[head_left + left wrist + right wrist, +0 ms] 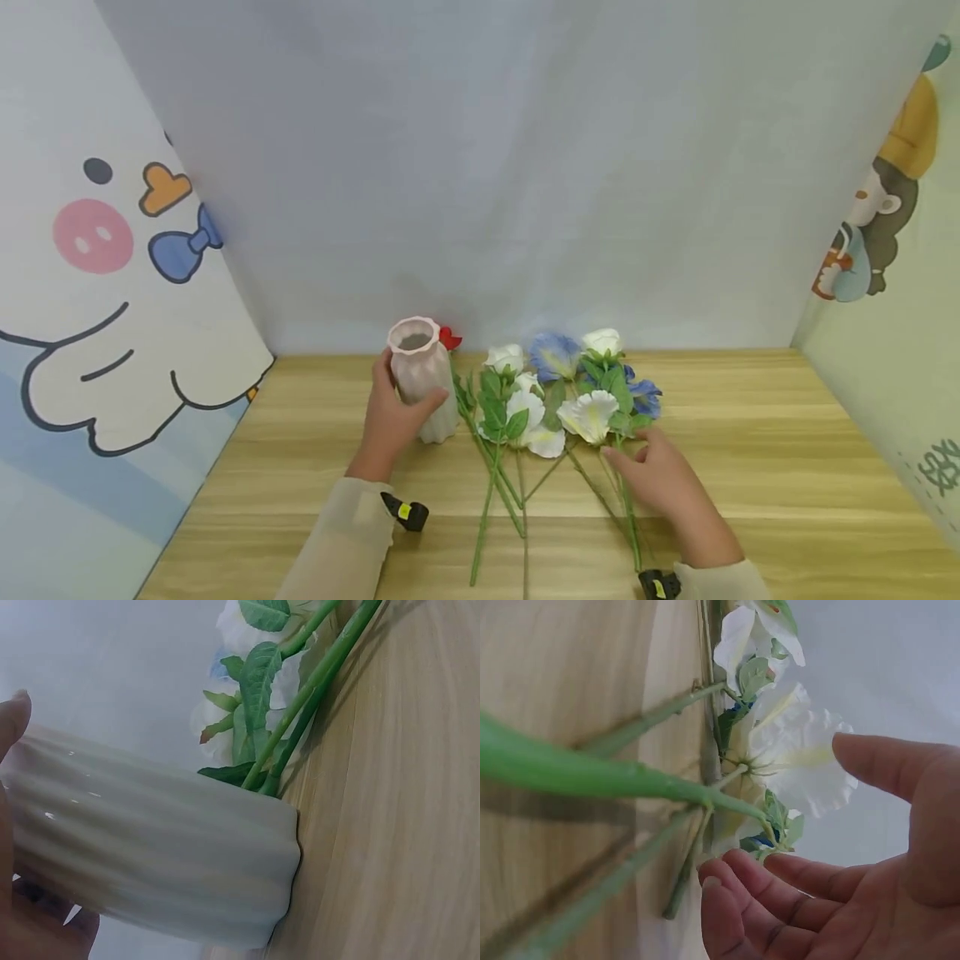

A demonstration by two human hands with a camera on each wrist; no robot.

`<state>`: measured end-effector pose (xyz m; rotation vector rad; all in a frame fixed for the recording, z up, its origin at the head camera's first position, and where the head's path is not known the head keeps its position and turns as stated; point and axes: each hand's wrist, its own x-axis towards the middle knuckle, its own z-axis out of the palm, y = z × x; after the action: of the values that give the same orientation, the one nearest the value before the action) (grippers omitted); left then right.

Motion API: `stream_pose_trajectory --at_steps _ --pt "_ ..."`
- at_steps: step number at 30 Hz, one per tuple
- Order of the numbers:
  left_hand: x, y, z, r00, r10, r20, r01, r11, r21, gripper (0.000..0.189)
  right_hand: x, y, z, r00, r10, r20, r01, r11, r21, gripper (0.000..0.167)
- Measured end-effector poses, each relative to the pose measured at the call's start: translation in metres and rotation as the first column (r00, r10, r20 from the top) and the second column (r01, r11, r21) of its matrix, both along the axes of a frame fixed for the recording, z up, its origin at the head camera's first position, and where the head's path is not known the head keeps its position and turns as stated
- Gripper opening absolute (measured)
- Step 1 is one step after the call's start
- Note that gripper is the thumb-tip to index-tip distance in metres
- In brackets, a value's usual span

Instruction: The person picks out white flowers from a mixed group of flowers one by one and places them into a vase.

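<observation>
At the left, the left hand (393,421) grips the upper part of a tall, pale pink, fluted vase (418,375) with a glossy, ceramic-looking wall, its thumb across the front and its fingers curled round the far side. The vase stands mouth up near the back of the pale wooden tabletop (750,475); because the hold is high and the wall looks slick, a sideways knock could tip it or make it slip. Just beside it shows a small bright red flower (449,338), and green stems run close by the base; whether they touch it I cannot tell, but if the base shifted onto one, the vase could rock.

Further right, a round white rose (505,358) and a broad, ruffled blue flower (555,357) lie in the heap, where stems cross, so a pull on one could drag others along or bend petals.

Next comes an open, white, yellow-centred blossom (588,415) and, below it, a thick green plastic-looking stem (628,508). Beside them the right hand (667,483) has its thumb wide of its loosely bent fingers, with nothing between; closing carelessly there could catch two stems or crush the blossom
</observation>
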<state>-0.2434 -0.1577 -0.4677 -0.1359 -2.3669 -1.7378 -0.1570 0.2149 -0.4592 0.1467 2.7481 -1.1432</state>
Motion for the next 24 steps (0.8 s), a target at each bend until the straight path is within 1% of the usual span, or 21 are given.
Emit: stream_pose_trajectory --at_steps 3,6,9,13,16,21,24 --pt "-0.002 0.001 -0.001 1.000 0.007 0.026 -0.008 1.000 0.024 0.107 -0.004 -0.002 -0.006 1.000 -0.001 0.010 0.001 1.000 -0.013 0.075" --pt "-0.003 0.003 -0.002 0.998 0.016 0.057 -0.017 1.000 0.022 0.107 -0.006 -0.003 -0.009 1.000 -0.010 0.010 0.010 1.000 -0.006 0.069" --pt "-0.004 0.006 -0.004 0.996 0.004 0.084 -0.006 1.000 0.023 0.106 -0.005 -0.001 -0.012 1.000 -0.026 0.010 0.026 1.000 0.007 0.062" --pt "-0.005 0.008 -0.006 0.997 0.007 0.074 -0.008 1.000 0.023 0.102 -0.005 0.001 -0.014 0.999 -0.038 -0.004 0.038 0.999 0.010 0.048" --pt "-0.004 0.010 -0.007 0.998 0.023 0.063 -0.025 0.999 0.026 0.098 -0.005 0.002 -0.015 0.999 -0.038 -0.027 0.039 0.999 0.011 0.041" --pt "0.001 0.014 -0.008 0.996 0.061 0.059 -0.062 0.998 0.015 0.096 -0.006 0.002 -0.016 0.997 -0.050 -0.061 0.051 0.999 0.005 0.034" --pt "0.002 0.016 -0.009 0.996 0.065 0.061 -0.067 0.998 0.018 0.096 -0.005 0.002 -0.017 0.996 -0.065 -0.060 0.065 0.998 -0.012 0.032"
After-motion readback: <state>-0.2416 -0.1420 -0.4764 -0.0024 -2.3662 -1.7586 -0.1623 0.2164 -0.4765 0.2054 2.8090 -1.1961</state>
